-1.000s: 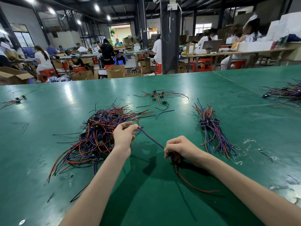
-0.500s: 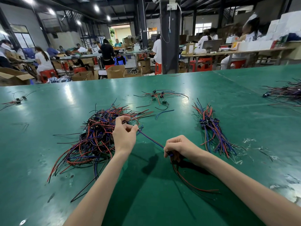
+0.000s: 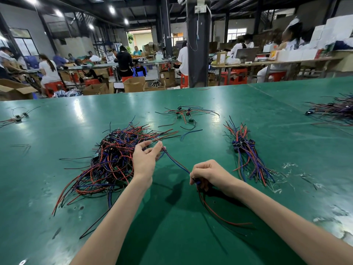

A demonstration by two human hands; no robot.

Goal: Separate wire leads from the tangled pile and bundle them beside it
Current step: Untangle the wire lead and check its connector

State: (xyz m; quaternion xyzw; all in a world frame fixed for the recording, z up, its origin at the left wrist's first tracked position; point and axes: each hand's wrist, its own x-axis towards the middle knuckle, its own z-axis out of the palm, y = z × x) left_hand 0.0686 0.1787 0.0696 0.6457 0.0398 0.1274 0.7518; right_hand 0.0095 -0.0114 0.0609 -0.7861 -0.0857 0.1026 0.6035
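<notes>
On the right hand [image 3: 209, 174] the fingers [image 3: 202, 166] curl tight and pinch a wire lead [image 3: 177, 163] at its dark connector. Its blue strand runs up and left to the left hand [image 3: 143, 161], whose fingers [image 3: 157, 148] are spread, nearly straight and grip nothing; whether they touch the strand is unclear. Red and black strands trail toward the near right. The tangled pile [image 3: 112, 155] lies left on the green table [image 3: 191, 100]. The bundle [image 3: 246, 152] lies right, its long axis running far to near.

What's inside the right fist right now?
The right hand grips a blue lead running toward the left hand; red and black leads trail out beneath. How many it holds is hidden by the fingers.
</notes>
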